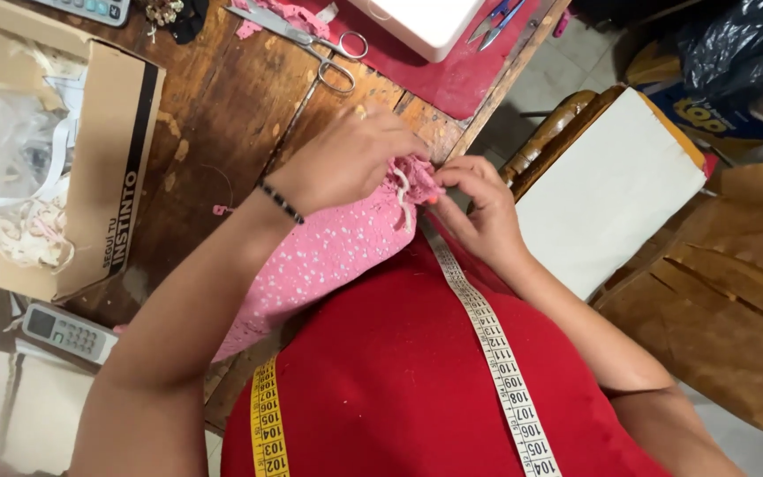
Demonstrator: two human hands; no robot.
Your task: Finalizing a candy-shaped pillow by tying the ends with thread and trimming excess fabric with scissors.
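A tape measure [496, 353] drapes over the red shirt [399, 380]. At twelve o'clock, the left hand [346, 159] and right hand [483, 212] pinch the pink fabric [328, 252], perhaps its cream cord [404, 190].

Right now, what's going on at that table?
A person in a red top, a tape measure draped round the neck, works on a pink speckled fabric at the edge of a wooden table. The left hand presses on the cloth's bunched end while the right hand pinches its pale lace trim. Scissors lie further back, untouched; an open cardboard box sits to the left.
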